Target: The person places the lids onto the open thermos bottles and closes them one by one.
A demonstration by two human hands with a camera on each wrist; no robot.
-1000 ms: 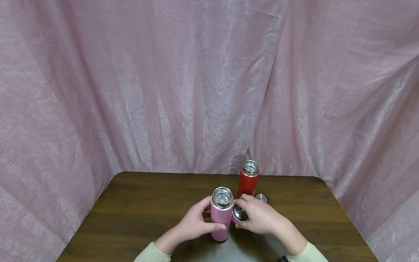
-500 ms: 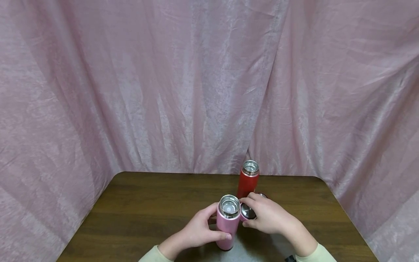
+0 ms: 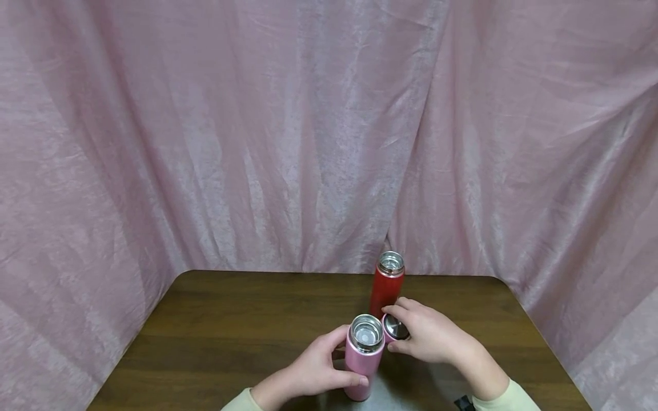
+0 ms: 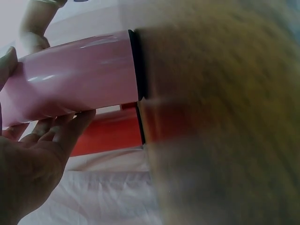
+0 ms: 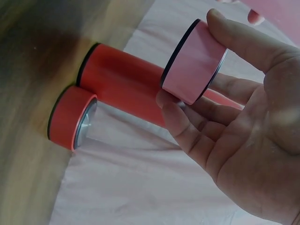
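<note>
My left hand (image 3: 321, 365) grips an uncapped pink thermos bottle (image 3: 362, 362) around its side, the thumb across the front. The bottle stands nearly upright, its steel mouth facing up, and the left wrist view shows its black base close to the tabletop. Beside its neck, my right hand (image 3: 434, 335) holds a pink thermos lid (image 5: 194, 65) between thumb and fingers. From the head view the lid's metallic face shows upward. Behind both stands an open red thermos bottle (image 3: 386, 290). A red lid (image 5: 70, 117) sits by its base, hidden behind my right hand in the head view.
The dark wooden table (image 3: 247, 319) reaches back to a pink curtain (image 3: 288, 142) that hangs along its far edge and around the sides. A small black object (image 3: 464, 403) shows at the right wrist.
The pink bottle and the pink lid have both moved right, the bottle also toward me, with each hand keeping its hold. The red lid has gone out of sight behind my right hand.
</note>
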